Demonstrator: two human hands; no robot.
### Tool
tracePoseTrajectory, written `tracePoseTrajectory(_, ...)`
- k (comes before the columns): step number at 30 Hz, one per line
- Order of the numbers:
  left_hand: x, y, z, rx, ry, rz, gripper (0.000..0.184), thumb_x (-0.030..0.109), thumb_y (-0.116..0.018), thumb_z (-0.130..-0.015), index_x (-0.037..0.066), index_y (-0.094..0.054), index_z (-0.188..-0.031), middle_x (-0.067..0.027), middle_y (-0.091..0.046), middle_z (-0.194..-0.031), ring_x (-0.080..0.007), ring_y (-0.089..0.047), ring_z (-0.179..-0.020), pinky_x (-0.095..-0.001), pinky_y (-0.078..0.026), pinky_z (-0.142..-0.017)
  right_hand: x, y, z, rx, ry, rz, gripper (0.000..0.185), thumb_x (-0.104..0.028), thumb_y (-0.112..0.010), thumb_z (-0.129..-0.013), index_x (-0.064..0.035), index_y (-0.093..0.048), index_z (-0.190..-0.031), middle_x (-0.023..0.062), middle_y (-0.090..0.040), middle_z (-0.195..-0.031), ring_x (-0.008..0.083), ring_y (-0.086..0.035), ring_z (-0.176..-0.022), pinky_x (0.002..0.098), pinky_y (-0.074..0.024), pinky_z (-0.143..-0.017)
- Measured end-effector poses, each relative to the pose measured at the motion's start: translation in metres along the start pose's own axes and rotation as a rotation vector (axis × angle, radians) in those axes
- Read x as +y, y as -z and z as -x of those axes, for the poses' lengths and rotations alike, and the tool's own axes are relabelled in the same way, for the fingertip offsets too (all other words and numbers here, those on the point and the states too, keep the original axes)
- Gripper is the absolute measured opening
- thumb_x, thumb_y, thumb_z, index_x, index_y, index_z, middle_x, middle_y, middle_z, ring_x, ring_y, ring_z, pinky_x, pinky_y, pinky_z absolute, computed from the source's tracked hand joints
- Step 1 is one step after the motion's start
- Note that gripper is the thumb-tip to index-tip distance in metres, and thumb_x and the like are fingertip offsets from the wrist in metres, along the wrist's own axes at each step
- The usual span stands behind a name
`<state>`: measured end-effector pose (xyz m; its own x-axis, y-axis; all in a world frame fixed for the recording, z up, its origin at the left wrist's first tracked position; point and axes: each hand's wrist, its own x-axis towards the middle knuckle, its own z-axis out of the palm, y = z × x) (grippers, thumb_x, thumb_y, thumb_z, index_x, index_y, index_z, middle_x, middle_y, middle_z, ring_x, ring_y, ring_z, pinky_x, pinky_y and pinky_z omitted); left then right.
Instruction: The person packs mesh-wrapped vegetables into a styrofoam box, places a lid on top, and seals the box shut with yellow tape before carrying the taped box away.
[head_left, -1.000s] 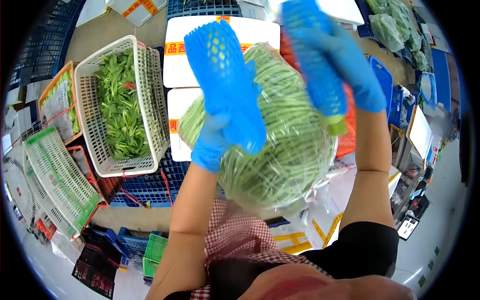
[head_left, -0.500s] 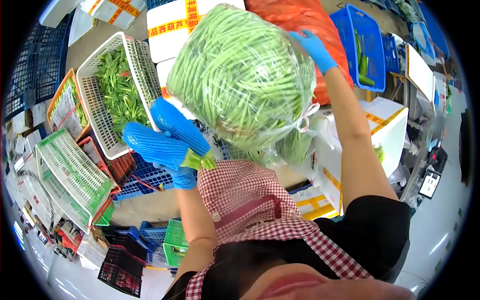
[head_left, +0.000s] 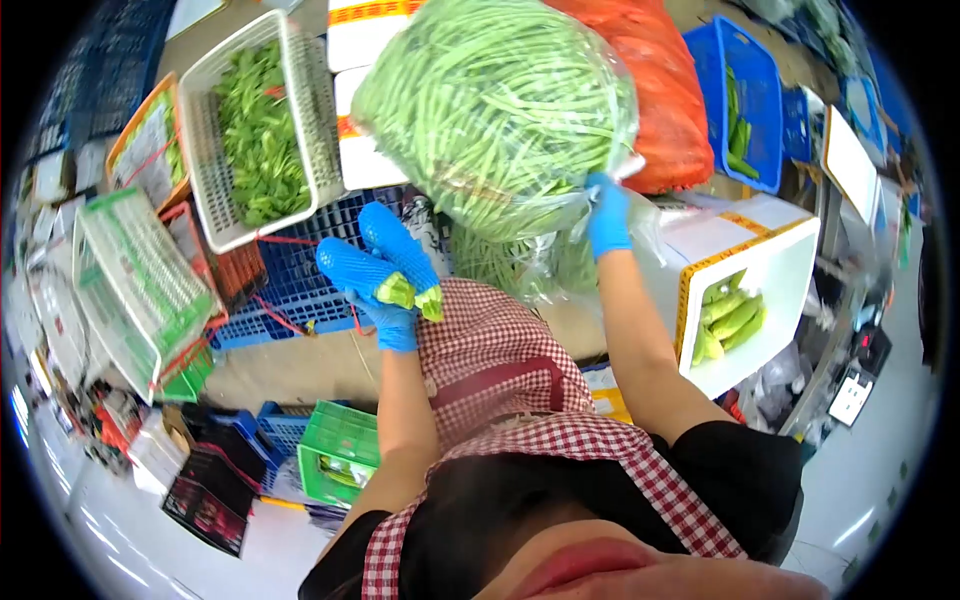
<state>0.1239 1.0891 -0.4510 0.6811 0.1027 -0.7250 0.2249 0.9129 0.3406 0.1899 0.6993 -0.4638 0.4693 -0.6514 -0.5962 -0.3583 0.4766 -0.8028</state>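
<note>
In my left hand (head_left: 392, 322) are two zucchini (head_left: 398, 240) in blue foam net sleeves, their pale green stem ends pointing toward my apron. The fingers are closed around them from below. A large clear plastic bag of green beans (head_left: 490, 110) lies ahead of me. My right hand (head_left: 608, 222), also in a blue glove, is closed at the near right corner of this bag, by its gathered neck. The fingertips are partly hidden against the plastic. Under the bag's near edge, more green beans (head_left: 500, 265) show through plastic.
At left stands a white basket (head_left: 205, 170) of leafy greens. A white foam box (head_left: 790, 300) holding several unsleeved zucchini is at right. Behind it are an orange-red sack (head_left: 660, 100) and a blue crate (head_left: 765, 100). Blue crates (head_left: 310, 265) lie beyond my left hand.
My right hand has moved from the far right side of the bean bag to its near corner. My left hand has drawn the zucchini nearer. The right foam box's inside now shows more.
</note>
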Motion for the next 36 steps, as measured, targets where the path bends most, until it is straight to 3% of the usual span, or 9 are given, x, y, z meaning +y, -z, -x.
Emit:
tracePoseTrajectory(1,0.007,0.0,0.01,0.002,-0.027,-0.008,0.077,0.061,-0.055,-0.067,0.012,-0.042,-0.125,-0.0085,-0.048,-0.121,-0.0294,-0.047,-0.107,-0.0448,-0.037,-0.094,-0.014,0.004,-0.003,-0.242,-0.153,-0.395,0.007,-0.008,-0.062,-0.071,-0.0056,-0.058,-0.075,0.0025,-0.053,-0.065,0.0167,-0.052,-0.06,0.0268,-0.0431,-0.06)
tracePoseTrajectory(3,0.026,0.003,0.034,0.009,-0.086,-0.021,0.076,0.059,-0.057,-0.067,0.012,-0.043,-0.124,-0.0083,-0.05,-0.119,-0.0291,-0.048,-0.106,-0.0439,-0.038,-0.093,-0.038,-0.002,0.034,-0.166,-0.204,-0.45,0.012,-0.014,-0.06,-0.073,-0.0055,-0.053,-0.078,0.0049,-0.054,-0.073,0.0194,-0.05,-0.066,0.0306,-0.0411,-0.062)
tracePoseTrajectory(4,0.04,0.013,0.043,-0.025,-0.075,0.021,0.076,0.059,-0.057,-0.066,0.011,-0.043,-0.124,-0.0082,-0.051,-0.118,-0.0288,-0.048,-0.105,-0.0435,-0.038,-0.093,-0.02,0.03,0.008,-0.654,-0.217,-0.596,0.015,-0.021,-0.057,-0.077,-0.0074,-0.05,-0.075,0.0035,-0.049,-0.068,0.0181,-0.047,-0.063,0.0289,-0.0395,-0.058)
tracePoseTrajectory(5,0.054,0.024,0.052,-0.063,-0.065,0.067,0.076,0.058,-0.058,-0.066,0.01,-0.043,-0.124,-0.0082,-0.052,-0.117,-0.0286,-0.049,-0.105,-0.0431,-0.038,-0.093,-0.04,0.018,0.035,-0.429,-0.359,-0.581,0.02,-0.027,-0.054,-0.082,-0.0095,-0.049,-0.074,0.0026,-0.043,-0.061,0.0158,-0.041,-0.054,0.0269,-0.0351,-0.051)
tracePoseTrajectory(10,0.109,0.079,0.119,-0.288,-0.042,0.193,0.075,0.056,-0.062,-0.065,0.008,-0.043,-0.119,-0.0104,-0.054,-0.109,-0.0279,-0.052,-0.099,-0.0417,-0.042,-0.089,-0.052,0.013,0.058,-0.384,-0.476,-0.241,0.039,-0.04,-0.048,-0.089,-0.0179,-0.035,-0.059,-0.0035,-0.024,-0.047,0.0107,-0.022,-0.041,0.0265,-0.0198,-0.042)
tracePoseTrajectory(14,0.149,0.093,0.154,0.007,-0.118,0.089,0.079,0.054,-0.064,-0.061,0.01,-0.041,-0.122,-0.0098,-0.053,-0.112,-0.0279,-0.051,-0.1,-0.0432,-0.041,-0.09,-0.061,-0.017,0.122,-0.18,-0.475,-0.156,0.044,-0.04,-0.046,-0.09,-0.0195,-0.029,-0.055,-0.004,-0.02,-0.048,0.0116,-0.017,-0.043,0.0279,-0.0135,-0.044)
tracePoseTrajectory(20,0.251,0.082,0.137,0.099,-0.043,0.072,0.08,0.051,-0.064,-0.06,0.012,-0.04,-0.125,-0.0084,-0.048,-0.119,-0.028,-0.048,-0.107,-0.044,-0.038,-0.093,-0.052,-0.088,0.236,-0.081,-0.508,-0.29,0.043,-0.034,-0.042,-0.092,-0.0187,-0.028,-0.055,-0.0031,-0.02,-0.047,0.0128,-0.02,-0.043,0.0295,-0.0301,-0.05)
tracePoseTrajectory(23,0.305,0.075,0.114,-0.112,-0.083,0.09,0.075,0.046,-0.065,-0.063,0.01,-0.041,-0.124,-0.0095,-0.051,-0.116,-0.0285,-0.049,-0.106,-0.0451,-0.039,-0.093,-0.05,-0.125,0.289,0.013,-0.505,-0.4,0.044,-0.029,-0.035,-0.094,-0.0182,-0.023,-0.053,-0.0026,-0.017,-0.048,0.0129,-0.017,-0.044,0.0308,-0.0277,-0.052)
tracePoseTrajectory(36,0.288,0.156,0.168,-0.25,-0.1,0.136,0.073,0.049,-0.066,-0.062,0.008,-0.046,-0.119,-0.0098,-0.051,-0.117,-0.0293,-0.048,-0.106,-0.0454,-0.038,-0.093,0.016,0.029,0.398,-0.028,-0.655,-0.428,0.044,-0.027,-0.033,-0.096,-0.016,-0.021,-0.055,-0.0017,-0.017,-0.052,0.0145,-0.017,-0.05,0.0294,-0.0278,-0.055)
